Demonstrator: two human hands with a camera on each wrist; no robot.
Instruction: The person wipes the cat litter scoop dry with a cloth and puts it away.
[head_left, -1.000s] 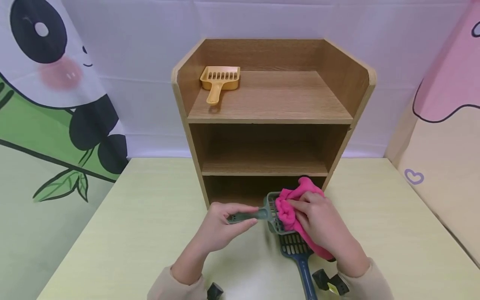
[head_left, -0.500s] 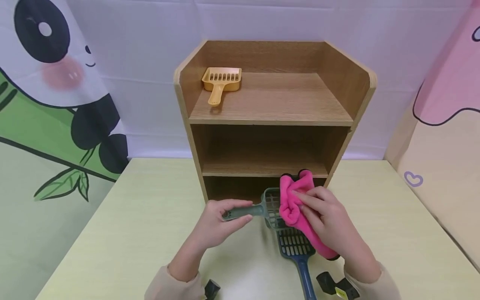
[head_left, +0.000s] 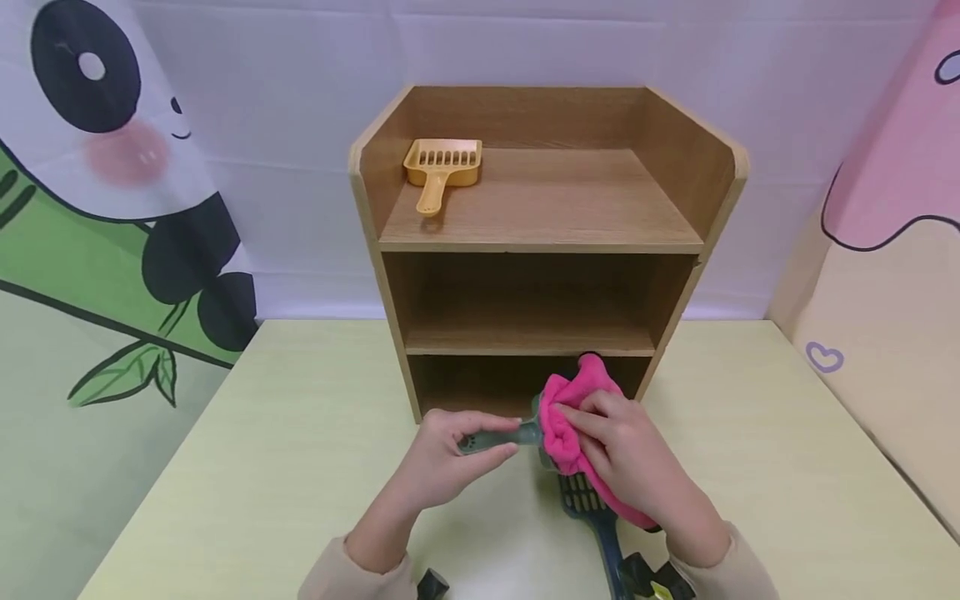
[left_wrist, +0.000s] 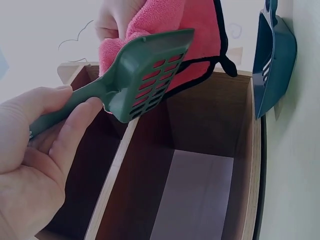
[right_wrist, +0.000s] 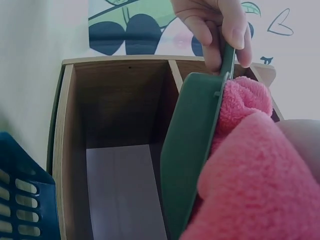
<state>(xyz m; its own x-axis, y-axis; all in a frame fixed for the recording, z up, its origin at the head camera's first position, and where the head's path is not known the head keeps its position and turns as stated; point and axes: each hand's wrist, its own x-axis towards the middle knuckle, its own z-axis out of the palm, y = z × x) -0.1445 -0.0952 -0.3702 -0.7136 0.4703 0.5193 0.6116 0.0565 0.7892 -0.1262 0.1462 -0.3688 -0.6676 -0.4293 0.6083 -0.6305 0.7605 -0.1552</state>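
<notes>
My left hand (head_left: 450, 458) grips the handle of a green slotted litter scoop (left_wrist: 145, 75), thumb on one side and fingers on the other. Bunched in my right hand (head_left: 630, 446) is a pink cloth (head_left: 566, 425) with black edging, pressed into the scoop's pan. In the head view the cloth covers most of that pan; the left wrist view shows pink through its slots. Below both hands, a dark blue litter scoop (head_left: 600, 517) lies on the table, its upper end hidden by the cloth.
A wooden shelf unit (head_left: 528, 247) stands at the back of the table (head_left: 315, 400). On its top board, at the left, sits a yellow litter scoop (head_left: 442, 171). Black wrist-camera parts (head_left: 652, 575) show by the right sleeve.
My right hand lifted the cloth toward the right edge of the pan half a second ago, then came back left and down over it. The green scoop shifted slightly and stays in my left hand.
</notes>
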